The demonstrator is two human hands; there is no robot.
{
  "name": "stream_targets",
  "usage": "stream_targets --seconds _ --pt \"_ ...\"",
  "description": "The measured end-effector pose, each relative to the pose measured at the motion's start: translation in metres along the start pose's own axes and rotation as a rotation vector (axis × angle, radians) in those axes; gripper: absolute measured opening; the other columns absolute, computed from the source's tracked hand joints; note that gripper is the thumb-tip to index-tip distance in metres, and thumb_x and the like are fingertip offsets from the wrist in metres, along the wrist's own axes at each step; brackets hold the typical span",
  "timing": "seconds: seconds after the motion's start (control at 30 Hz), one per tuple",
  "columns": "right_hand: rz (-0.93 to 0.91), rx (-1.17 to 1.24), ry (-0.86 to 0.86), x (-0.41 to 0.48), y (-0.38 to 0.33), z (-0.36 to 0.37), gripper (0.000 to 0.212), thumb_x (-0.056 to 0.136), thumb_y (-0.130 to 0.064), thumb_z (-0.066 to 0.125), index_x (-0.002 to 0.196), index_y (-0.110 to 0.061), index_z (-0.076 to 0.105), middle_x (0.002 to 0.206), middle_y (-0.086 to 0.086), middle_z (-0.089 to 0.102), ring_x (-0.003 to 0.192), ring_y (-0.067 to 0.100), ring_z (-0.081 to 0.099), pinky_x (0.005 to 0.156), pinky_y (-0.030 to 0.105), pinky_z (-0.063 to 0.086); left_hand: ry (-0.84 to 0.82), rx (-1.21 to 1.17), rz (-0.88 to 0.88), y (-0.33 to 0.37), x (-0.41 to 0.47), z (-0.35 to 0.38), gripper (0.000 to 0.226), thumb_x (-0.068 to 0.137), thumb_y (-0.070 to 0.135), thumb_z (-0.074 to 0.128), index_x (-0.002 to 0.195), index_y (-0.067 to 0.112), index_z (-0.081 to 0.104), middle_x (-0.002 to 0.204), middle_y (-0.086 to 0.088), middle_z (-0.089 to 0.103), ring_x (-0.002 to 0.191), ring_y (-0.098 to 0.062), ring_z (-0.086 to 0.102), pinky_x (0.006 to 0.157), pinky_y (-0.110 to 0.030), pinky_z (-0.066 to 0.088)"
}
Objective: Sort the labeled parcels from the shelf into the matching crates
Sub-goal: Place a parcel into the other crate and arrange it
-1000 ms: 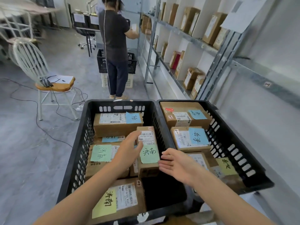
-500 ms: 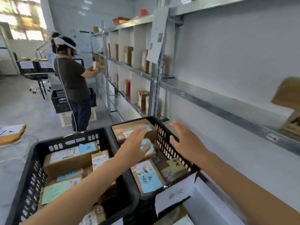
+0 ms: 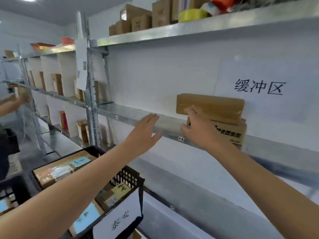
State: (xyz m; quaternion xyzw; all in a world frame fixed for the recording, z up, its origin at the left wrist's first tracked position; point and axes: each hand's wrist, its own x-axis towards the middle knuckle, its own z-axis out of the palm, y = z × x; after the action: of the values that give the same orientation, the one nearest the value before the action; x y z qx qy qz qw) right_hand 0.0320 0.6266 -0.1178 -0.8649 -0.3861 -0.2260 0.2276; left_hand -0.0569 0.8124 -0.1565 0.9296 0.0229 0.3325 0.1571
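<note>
Two brown parcels are stacked on the metal shelf (image 3: 131,116): a tape-wrapped upper parcel (image 3: 214,106) on a lower printed carton (image 3: 231,133). My right hand (image 3: 198,130) reaches the stack's left end, fingers touching the upper parcel and thumb below by the carton; whether it grips is unclear. My left hand (image 3: 145,133) hovers open in front of the shelf edge, holding nothing. Below, a black crate (image 3: 131,176) with a paper label (image 3: 120,219) holds several labeled parcels (image 3: 63,168).
A second black crate (image 3: 12,188) sits at the lower left. Another person's hands (image 3: 15,99) work at the shelf far left. More boxes (image 3: 136,19) and a yellow tape roll (image 3: 193,14) stand on the top shelf. A sign (image 3: 259,87) hangs on the wall.
My view has swung up from the crates to the shelf. Both hands rose from above the crates, and my right hand has reached the stacked parcels.
</note>
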Motion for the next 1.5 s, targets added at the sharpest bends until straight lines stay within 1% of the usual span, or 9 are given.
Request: stream_targets --seconds 0.1,0.33,0.67,0.77,0.9,1.13,1.27,1.4,1.5 --pt "0.087 -0.101 0.052 -0.013 0.039 -0.029 0.054 0.098 -0.028 0.053 0.147 -0.009 0.037 0.151 0.007 0.036 0.141 0.024 0.033 0.111 0.038 0.032 0.007 -0.113 0.008 0.030 0.033 0.016 0.056 0.102 0.025 0.051 0.152 0.008 0.034 0.159 -0.004 0.031 0.148 -0.015 0.023 0.119 -0.024 0.016" --pt "0.373 -0.160 0.095 -0.023 0.114 -0.062 0.056 0.097 -0.029 0.048 0.145 -0.005 0.033 0.144 0.012 0.041 0.131 0.027 0.041 0.103 0.039 0.042 -0.034 -0.159 -0.102 0.036 0.093 0.040 0.058 0.100 0.025 0.053 0.152 0.008 0.032 0.158 -0.007 0.034 0.146 -0.019 0.028 0.116 -0.028 0.021" --pt "0.379 0.235 0.004 -0.014 0.158 -0.049 0.072 0.102 -0.045 0.047 0.159 -0.021 0.011 0.159 0.006 0.033 0.138 0.026 0.042 0.097 0.027 0.030 -0.085 -0.537 -0.392 0.046 0.147 0.076 0.063 0.101 0.031 0.051 0.154 0.012 0.023 0.157 -0.008 0.033 0.142 -0.026 0.035 0.106 -0.034 0.032" --pt "0.371 0.268 0.007 -0.009 0.161 -0.046 0.063 0.102 -0.047 0.043 0.156 -0.026 0.018 0.152 0.004 0.045 0.132 0.023 0.050 0.097 0.029 0.037 -0.058 -0.644 -0.412 0.049 0.142 0.089 0.061 0.103 0.033 0.048 0.154 0.014 0.021 0.156 -0.004 0.034 0.141 -0.022 0.036 0.105 -0.030 0.030" --pt "0.408 0.239 -0.002 -0.011 0.161 -0.048 0.073 0.102 -0.049 0.042 0.159 -0.023 0.006 0.150 0.005 0.047 0.127 0.025 0.054 0.099 0.034 0.044 0.011 -0.796 -0.492 0.052 0.139 0.092 0.057 0.101 0.037 0.050 0.151 0.022 0.030 0.151 -0.001 0.031 0.130 -0.018 0.039 0.099 -0.031 0.028" --pt "0.251 0.439 0.246 -0.034 0.134 -0.071 0.049 0.100 -0.046 0.049 0.146 -0.035 0.033 0.133 -0.018 0.052 0.115 0.000 0.051 0.094 0.021 0.040 0.157 -0.997 -0.463 0.073 0.125 0.056 0.057 0.089 0.035 0.059 0.141 0.038 0.036 0.134 0.000 0.032 0.113 -0.015 0.041 0.099 -0.037 0.028" --pt "0.299 0.667 0.435 -0.055 0.114 -0.083 0.025 0.100 -0.045 0.049 0.120 -0.030 0.042 0.110 -0.031 0.053 0.093 -0.023 0.055 0.066 -0.003 0.042 0.262 -1.204 -0.350 0.080 0.093 0.029 0.045 0.077 0.046 0.060 0.120 0.040 0.048 0.135 0.003 0.049 0.127 -0.012 0.047 0.108 -0.034 0.032" --pt "0.340 0.758 0.478 -0.084 0.098 -0.061 0.032 0.095 -0.047 0.054 0.106 -0.018 0.048 0.102 -0.019 0.059 0.085 -0.020 0.057 0.066 0.001 0.044 0.459 -1.199 -0.377 0.074 0.038 0.028 0.031 0.085 0.047 0.063 0.110 0.035 0.048 0.128 0.001 0.057 0.122 -0.009 0.054 0.092 -0.022 0.040" --pt "0.357 0.825 0.474 -0.106 0.086 -0.033 0.035 0.085 -0.049 0.058 0.098 -0.018 0.051 0.089 -0.025 0.064 0.083 -0.014 0.060 0.069 0.005 0.046 0.530 -1.141 -0.408 0.058 -0.006 0.029 0.020 0.091 0.044 0.063 0.103 0.036 0.050 0.125 -0.005 0.057 0.120 -0.015 0.057 0.098 -0.029 0.045"
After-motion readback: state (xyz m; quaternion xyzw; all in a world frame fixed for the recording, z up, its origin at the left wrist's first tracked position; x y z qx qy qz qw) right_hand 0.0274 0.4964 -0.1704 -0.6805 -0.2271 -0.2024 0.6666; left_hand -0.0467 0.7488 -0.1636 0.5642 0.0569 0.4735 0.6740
